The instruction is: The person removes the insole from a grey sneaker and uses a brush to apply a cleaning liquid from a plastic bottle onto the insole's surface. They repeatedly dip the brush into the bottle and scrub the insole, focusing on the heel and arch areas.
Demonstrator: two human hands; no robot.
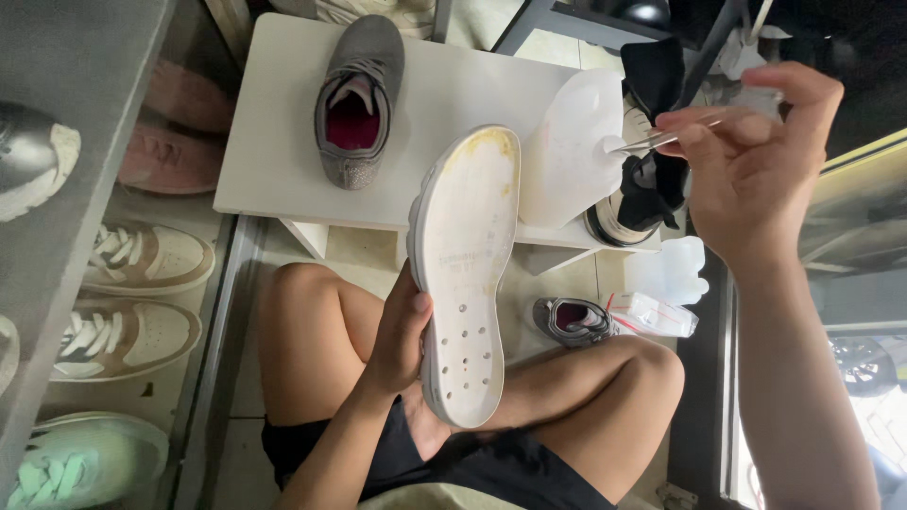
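My left hand (402, 331) grips a white shoe sole (465, 274) by its left edge, held upright above my lap, its inner face towards me, yellowed at the top and dotted with small holes lower down. My right hand (756, 161) is raised to the right of it, pinching thin metal tweezers (652, 142) whose tip touches a translucent white insole-shaped sheet (567, 151) lifted above the table. A grey shoe (357, 99) with a dark pink lining lies on the white low table (274, 161).
A black and cream shoe (642, 179) stands at the table's right edge. On the floor lie a small grey shoe (572, 319), a clear plastic bag (657, 314) and white foam pieces (675, 269). Shelves at left hold several sneakers (142, 260).
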